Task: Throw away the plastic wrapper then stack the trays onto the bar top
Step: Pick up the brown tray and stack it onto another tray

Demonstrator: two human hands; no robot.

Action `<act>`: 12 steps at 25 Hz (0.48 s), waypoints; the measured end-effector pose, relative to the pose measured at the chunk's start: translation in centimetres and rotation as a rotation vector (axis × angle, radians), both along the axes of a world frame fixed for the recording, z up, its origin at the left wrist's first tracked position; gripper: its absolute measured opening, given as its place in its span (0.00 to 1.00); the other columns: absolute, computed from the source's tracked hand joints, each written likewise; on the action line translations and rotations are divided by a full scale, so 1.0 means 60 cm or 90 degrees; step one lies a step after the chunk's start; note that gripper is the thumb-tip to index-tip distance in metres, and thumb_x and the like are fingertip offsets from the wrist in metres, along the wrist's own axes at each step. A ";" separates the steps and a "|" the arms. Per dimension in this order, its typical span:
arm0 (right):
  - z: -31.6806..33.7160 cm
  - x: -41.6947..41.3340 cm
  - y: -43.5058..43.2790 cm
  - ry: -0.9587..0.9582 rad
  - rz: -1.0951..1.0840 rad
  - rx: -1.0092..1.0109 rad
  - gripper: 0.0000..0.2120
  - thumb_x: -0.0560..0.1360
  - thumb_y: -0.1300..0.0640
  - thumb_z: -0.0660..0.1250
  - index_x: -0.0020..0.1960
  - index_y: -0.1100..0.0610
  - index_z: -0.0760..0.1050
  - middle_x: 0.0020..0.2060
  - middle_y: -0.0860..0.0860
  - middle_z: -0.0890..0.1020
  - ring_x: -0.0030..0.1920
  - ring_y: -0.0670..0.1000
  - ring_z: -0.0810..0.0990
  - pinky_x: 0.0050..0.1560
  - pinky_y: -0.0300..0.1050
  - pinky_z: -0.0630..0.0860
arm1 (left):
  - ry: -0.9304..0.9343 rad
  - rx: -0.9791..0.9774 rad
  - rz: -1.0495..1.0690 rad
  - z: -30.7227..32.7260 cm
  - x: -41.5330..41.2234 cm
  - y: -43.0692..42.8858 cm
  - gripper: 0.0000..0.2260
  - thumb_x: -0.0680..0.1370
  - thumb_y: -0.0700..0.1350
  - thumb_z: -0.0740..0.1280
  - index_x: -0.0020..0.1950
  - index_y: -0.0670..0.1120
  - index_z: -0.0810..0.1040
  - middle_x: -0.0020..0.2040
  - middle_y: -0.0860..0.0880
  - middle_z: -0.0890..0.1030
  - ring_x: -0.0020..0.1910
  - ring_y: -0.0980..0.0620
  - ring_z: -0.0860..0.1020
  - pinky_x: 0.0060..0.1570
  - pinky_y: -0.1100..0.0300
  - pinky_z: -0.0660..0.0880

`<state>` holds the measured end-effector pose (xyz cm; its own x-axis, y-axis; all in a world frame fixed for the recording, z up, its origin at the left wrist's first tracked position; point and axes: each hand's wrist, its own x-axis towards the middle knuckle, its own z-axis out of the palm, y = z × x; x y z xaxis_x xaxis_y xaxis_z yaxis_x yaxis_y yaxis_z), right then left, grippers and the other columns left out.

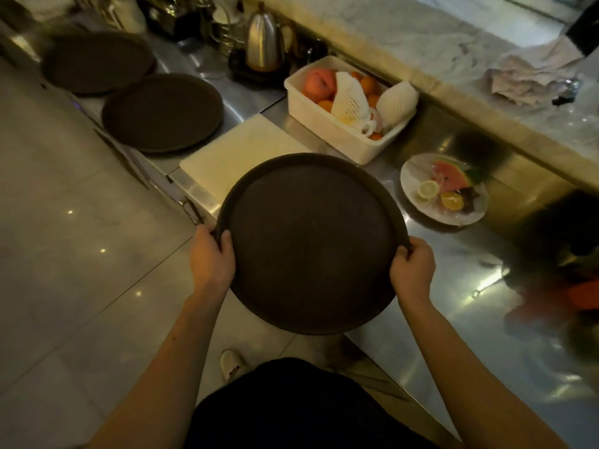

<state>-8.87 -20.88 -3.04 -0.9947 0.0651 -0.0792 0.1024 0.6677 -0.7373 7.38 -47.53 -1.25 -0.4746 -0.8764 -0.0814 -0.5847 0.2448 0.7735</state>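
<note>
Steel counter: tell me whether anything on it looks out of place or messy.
Nothing is spilled or broken. The trays are scattered: two round trays lie apart on the counter, unstacked, while both hands hold a third tray. Loose foam fruit netting sits in the white fruit tub.

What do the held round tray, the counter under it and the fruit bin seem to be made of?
Held round tray: looks like dark brown plastic with a matte, grippy surface, no glare; exact material unclear. Counter: seems stainless steel, with bright mirror-like reflections. Fruit bin: likely cream plastic, with smooth, dull, moulded walls.
</note>
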 end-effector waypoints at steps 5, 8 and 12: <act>0.014 0.036 -0.208 0.023 0.100 0.000 0.11 0.78 0.62 0.58 0.57 0.62 0.76 0.53 0.59 0.79 0.54 0.58 0.79 0.58 0.54 0.76 | 0.012 -0.001 0.097 0.015 0.093 -0.178 0.10 0.80 0.45 0.63 0.58 0.41 0.73 0.46 0.46 0.76 0.44 0.49 0.75 0.41 0.56 0.69; 0.020 0.067 -0.326 0.023 0.146 -0.012 0.12 0.79 0.61 0.57 0.58 0.62 0.75 0.52 0.58 0.79 0.53 0.57 0.78 0.59 0.54 0.76 | 0.018 0.002 0.142 0.024 0.154 -0.268 0.11 0.81 0.45 0.63 0.59 0.40 0.73 0.47 0.46 0.76 0.46 0.49 0.75 0.44 0.55 0.71; 0.019 0.101 -0.473 0.011 0.223 -0.022 0.13 0.79 0.59 0.57 0.60 0.60 0.75 0.52 0.57 0.79 0.53 0.57 0.79 0.59 0.56 0.76 | 0.021 -0.003 0.219 0.026 0.229 -0.376 0.11 0.81 0.44 0.62 0.59 0.40 0.72 0.47 0.47 0.75 0.46 0.49 0.75 0.43 0.55 0.70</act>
<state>-2.82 -49.27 -1.90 -0.9573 -0.2829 -0.0588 -0.1410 0.6350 -0.7596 21.14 -70.08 0.29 -0.1539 -0.9858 -0.0670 -0.6083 0.0411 0.7926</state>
